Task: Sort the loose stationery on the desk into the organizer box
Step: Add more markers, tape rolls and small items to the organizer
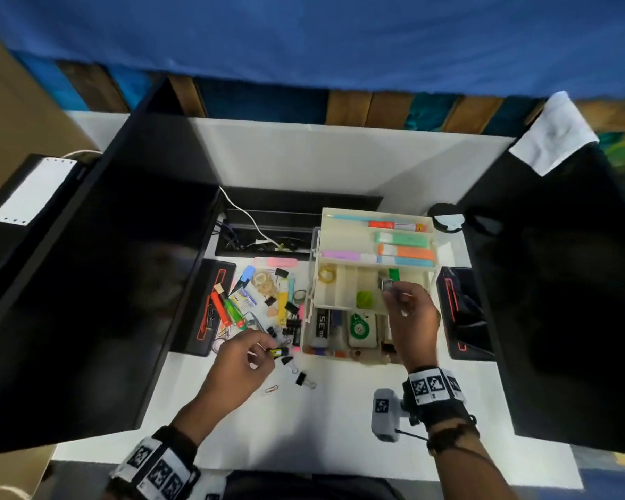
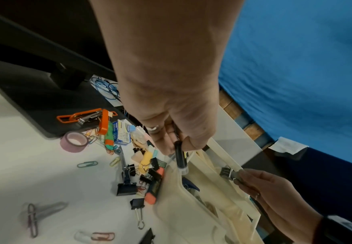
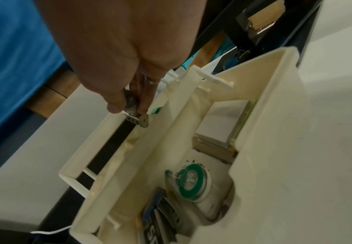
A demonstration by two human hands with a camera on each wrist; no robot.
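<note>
Currently both hands hold small items at the cream organizer box.

Right hand pinches a metal binder clip between thumb and fingertips, over the box's middle tray, just beside a green item. Left hand pinches a black-and-yellow marker just left of the box, above the white desk. Loose pile of clips, tape, highlighters sits left of the box; markers fill the top tray.
</note>
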